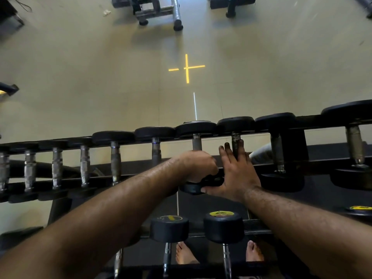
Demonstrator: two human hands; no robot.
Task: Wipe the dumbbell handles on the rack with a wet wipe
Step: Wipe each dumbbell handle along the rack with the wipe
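Gym rack (314, 119), both hands (238, 170) on dumbbell handles (196, 142)

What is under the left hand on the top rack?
The left hand is closed around a dumbbell handle, whose bare upper part shows above the fist. The dumbbell's near head shows below. Any wipe inside the fist is covered, so I cannot tell.
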